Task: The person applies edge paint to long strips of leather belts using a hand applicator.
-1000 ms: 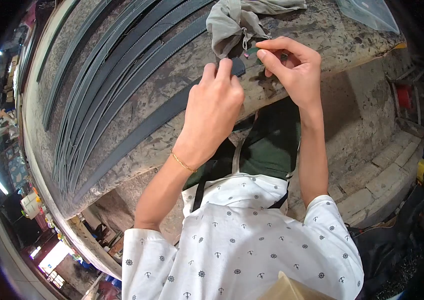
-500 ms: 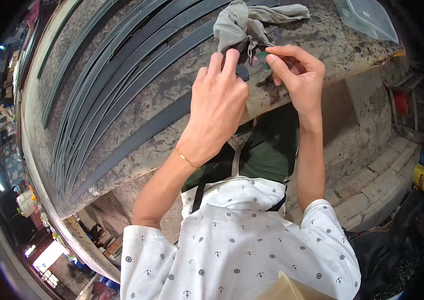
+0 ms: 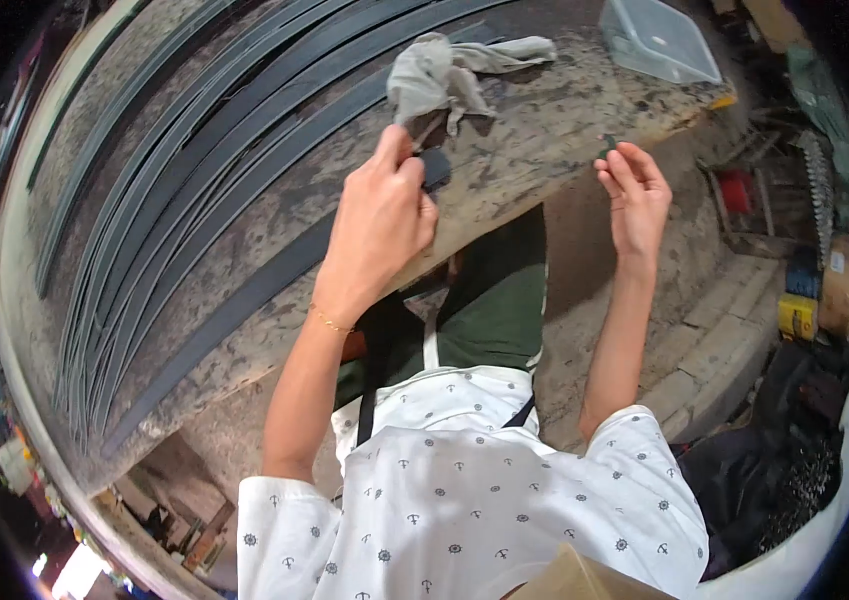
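Note:
A dark grey strap (image 3: pixel 234 307) lies along the bench near its front edge and runs under my left hand (image 3: pixel 374 220); its rounded end shows just past the fingers. My left hand is closed, its fingers curled, and what they grip is hidden. Just beyond them lies a crumpled grey cloth (image 3: pixel 429 78), with something thin and dark by its lower edge. Out over the bench's front edge, my right hand (image 3: pixel 634 205) pinches a small dark piece (image 3: pixel 608 146) between thumb and fingers.
Several long dark straps (image 3: pixel 194 165) lie side by side across the left of the bench (image 3: pixel 534 130). A clear plastic container (image 3: pixel 659 45) stands at the far right corner. On the right, beyond the bench, are a yellow box (image 3: pixel 797 316) and a metal frame (image 3: pixel 759 205).
My right hand has moved away to the right, off the bench edge, with the small piece. The left hand's raised fingers have curled in. The camera view has shifted right.

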